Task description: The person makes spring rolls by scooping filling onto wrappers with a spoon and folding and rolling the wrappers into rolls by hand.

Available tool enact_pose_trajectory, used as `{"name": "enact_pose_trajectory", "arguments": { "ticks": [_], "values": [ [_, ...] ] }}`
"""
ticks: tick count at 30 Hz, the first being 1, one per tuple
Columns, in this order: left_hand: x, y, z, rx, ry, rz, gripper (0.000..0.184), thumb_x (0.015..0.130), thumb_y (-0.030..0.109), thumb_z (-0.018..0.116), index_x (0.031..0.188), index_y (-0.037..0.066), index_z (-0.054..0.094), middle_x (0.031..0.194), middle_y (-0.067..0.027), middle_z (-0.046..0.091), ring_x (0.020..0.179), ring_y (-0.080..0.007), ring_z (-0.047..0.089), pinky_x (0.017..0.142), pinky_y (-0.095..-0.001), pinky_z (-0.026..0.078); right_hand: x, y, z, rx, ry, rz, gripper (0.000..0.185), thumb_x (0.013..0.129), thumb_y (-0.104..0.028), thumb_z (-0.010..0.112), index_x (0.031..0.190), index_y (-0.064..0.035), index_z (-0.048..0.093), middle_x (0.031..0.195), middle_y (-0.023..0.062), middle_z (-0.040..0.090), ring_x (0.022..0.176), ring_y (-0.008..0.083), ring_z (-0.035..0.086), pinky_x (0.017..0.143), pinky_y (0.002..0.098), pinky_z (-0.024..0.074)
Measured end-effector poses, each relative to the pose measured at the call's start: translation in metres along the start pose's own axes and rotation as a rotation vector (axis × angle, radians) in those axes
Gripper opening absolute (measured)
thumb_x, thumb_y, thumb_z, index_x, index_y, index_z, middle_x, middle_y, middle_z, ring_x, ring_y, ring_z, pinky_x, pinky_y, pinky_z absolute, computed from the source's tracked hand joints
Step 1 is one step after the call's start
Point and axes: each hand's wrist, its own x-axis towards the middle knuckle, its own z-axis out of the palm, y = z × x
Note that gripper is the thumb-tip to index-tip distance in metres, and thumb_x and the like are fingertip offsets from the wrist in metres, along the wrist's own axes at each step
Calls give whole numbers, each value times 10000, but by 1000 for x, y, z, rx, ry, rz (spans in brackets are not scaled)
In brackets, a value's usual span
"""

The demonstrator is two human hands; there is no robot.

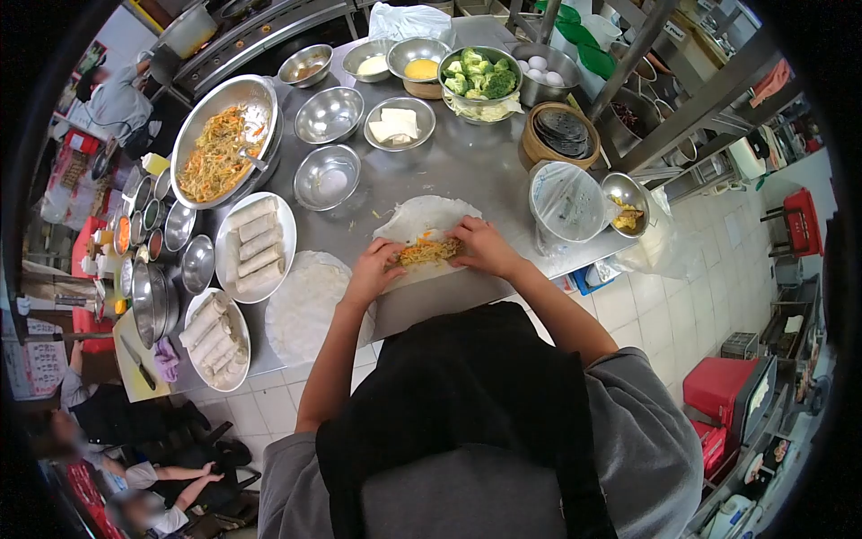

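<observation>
A thin, pale spring roll wrapper [431,212] lies on the steel table in front of me. Across it runs a strip of shredded vegetable and noodle filling [428,252]. My left hand [375,267] has its fingers closed on the wrapper at the left end of the filling. At the right end, my right hand [486,247] grips the wrapper with bent fingers touching the filling. A stack of round wrappers [310,310] sits left of my left hand. Rolled spring rolls [259,241] rest on an oval plate [285,211], and more rolls [215,334] fill a second plate [244,364].
A large bowl [184,135] of filling with a spoon stands back left. Several metal bowls [328,178], a broccoli bowl [516,67], a bamboo steamer [532,148] and a plastic-covered tub [566,202] surround the work area. A knife [137,361] lies far left. Other people are at left.
</observation>
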Motion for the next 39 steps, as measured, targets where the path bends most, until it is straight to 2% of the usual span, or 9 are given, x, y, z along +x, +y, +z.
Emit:
{"name": "enact_pose_trajectory", "arguments": {
  "ticks": [2, 5, 8, 11, 16, 19, 26, 35, 39],
  "values": [
    [5, -7, 5, -13, -34, -37, 594, 647, 189, 878, 1197, 102, 671, 1179, -68, 595, 1140, -302, 565, 967, -418, 486, 0, 11, 12, 53, 34, -15, 510, 728, -215, 825, 1199, -104, 663, 1105, 108, 617, 1108, 318, 578, 963, 442, 456],
    [2, 19, 11, 341, 141, 235, 632, 650, 254, 881, 1223, 111, 657, 1204, -76, 582, 1163, -304, 548, 989, -423, 461, 1, 12, 21, 87, 103, 0, 502, 719, -183, 821, 1185, -87, 660, 1083, 123, 617, 1057, 329, 598, 921, 432, 496],
    [6, 50, 22, 577, 148, 351, 683, 677, 359, 862, 1268, 101, 637, 1220, -93, 581, 1154, -305, 550, 990, -412, 445, -4, 2, 12, 43, 148, -17, 485, 738, -139, 804, 1197, -90, 655, 1065, 125, 613, 1010, 331, 617, 891, 415, 512],
    [19, 50, 40, 548, 124, 349, 709, 680, 426, 840, 1270, 99, 623, 1224, -89, 572, 1184, -312, 521, 1008, -425, 419, -10, 3, 7, 42, 174, 9, 463, 748, -106, 787, 1192, -88, 655, 1030, 127, 611, 976, 330, 630, 875, 412, 520],
    [31, 34, 50, 475, 154, 379, 566, 712, 321, 835, 1185, 71, 653, 1176, -100, 581, 1123, -319, 545, 978, -425, 442, -5, 12, 23, 193, 68, 90, 480, 744, -47, 767, 1207, -74, 644, 1040, 127, 601, 967, 331, 632, 866, 415, 518],
    [34, 27, 49, 438, 155, 408, 451, 736, 236, 822, 1130, 70, 679, 1123, -97, 600, 1080, -311, 565, 944, -414, 467, -6, 13, 19, 264, 60, 116, 501, 728, -22, 766, 1210, -60, 634, 1103, 158, 593, 1041, 370, 610, 908, 436, 502],
    [34, 23, 46, 349, 164, 417, 334, 766, 133, 795, 1079, 56, 708, 1033, -86, 630, 1008, -298, 590, 882, -396, 507, -3, 0, 13, 232, 119, 17, 425, 722, -11, 768, 1135, -44, 674, 1068, 152, 602, 1034, 355, 603, 920, 417, 495],
    [25, 28, 9, 262, -36, 325, 563, 692, 154, 853, 1220, 85, 671, 1128, -87, 604, 1044, -281, 607, 919, -377, 509, -6, 9, 12, 182, 89, -5, 472, 748, -100, 794, 1201, -69, 662, 1080, 137, 584, 1012, 332, 611, 892, 398, 514],
    [25, 23, 5, 265, -63, 291, 549, 684, 126, 853, 1203, 78, 681, 1116, -90, 609, 1010, -269, 622, 888, -359, 526, -2, -6, 20, 111, 170, -23, 443, 742, -135, 812, 1157, -73, 670, 1077, 138, 582, 1021, 333, 601, 898, 398, 509]
  ]
}}
